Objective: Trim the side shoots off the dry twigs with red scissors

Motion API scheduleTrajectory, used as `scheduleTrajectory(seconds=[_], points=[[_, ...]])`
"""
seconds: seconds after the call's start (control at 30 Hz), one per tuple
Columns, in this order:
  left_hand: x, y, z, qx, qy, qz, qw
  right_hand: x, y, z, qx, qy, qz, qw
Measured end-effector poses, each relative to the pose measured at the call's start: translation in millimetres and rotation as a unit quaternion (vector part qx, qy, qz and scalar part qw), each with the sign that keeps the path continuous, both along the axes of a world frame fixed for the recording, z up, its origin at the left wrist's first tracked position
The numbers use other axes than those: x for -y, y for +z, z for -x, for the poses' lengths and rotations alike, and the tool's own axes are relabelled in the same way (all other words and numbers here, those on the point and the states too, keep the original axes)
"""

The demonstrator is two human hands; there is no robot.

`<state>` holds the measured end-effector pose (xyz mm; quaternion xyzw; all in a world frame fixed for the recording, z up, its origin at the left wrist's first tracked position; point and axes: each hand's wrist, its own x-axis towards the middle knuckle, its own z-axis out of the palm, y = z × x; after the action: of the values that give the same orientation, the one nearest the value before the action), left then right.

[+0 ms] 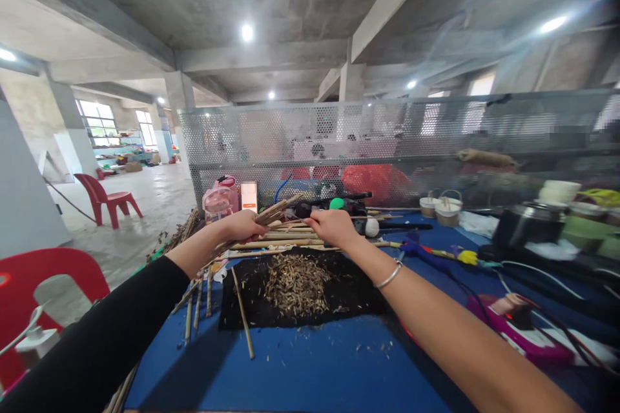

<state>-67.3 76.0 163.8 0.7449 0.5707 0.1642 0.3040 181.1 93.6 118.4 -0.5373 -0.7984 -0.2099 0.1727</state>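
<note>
My left hand [239,226] is closed around a bundle of thin dried stalks [281,208], whose ends stick out up and to the right. To its right, my right hand [334,226] has its thumb and fingers pinched together, close to the stalks; what they grip, if anything, is too small to make out. Below both hands lies a black cloth [351,300] bearing a pile of short, dry brown pieces [298,284]. Thicker pale stalks [271,244] lie side by side behind the pile. A single stalk [242,313] rests across the cloth's left edge.
The blue table [310,368] holds loose stalks at left, a phone [248,196], a pink container [217,203], a green ball [336,204] and small white baskets [448,211]. A magenta device [537,342] with cables lies right. A perforated metal panel [261,142] stands behind; red chairs [109,199] are left.
</note>
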Motion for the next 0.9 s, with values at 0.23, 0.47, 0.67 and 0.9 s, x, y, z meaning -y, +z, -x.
scheduleTrajectory(seconds=[0.23, 0.47, 0.67, 0.9], points=[[10.9, 7.2, -18.5, 0.130, 0.042, 0.015, 0.990, -9.1, 17.0, 23.8, -0.222, -0.085, 0.039, 0.971], [7.8, 8.4, -49.0, 0.176, 0.113, -0.051, 0.976, -15.5, 38.9, 65.0, -0.672, 0.041, 0.300, 0.676], [-0.4, 27.4, -34.7, 0.199, 0.177, -0.012, 0.964, 6.1, 28.9, 95.5, -0.760, 0.106, 0.349, 0.537], [8.1, 26.3, -41.2, 0.056, 0.043, -0.034, 0.997, 5.9, 34.8, 99.9, -0.873, 0.132, 0.320, 0.344]])
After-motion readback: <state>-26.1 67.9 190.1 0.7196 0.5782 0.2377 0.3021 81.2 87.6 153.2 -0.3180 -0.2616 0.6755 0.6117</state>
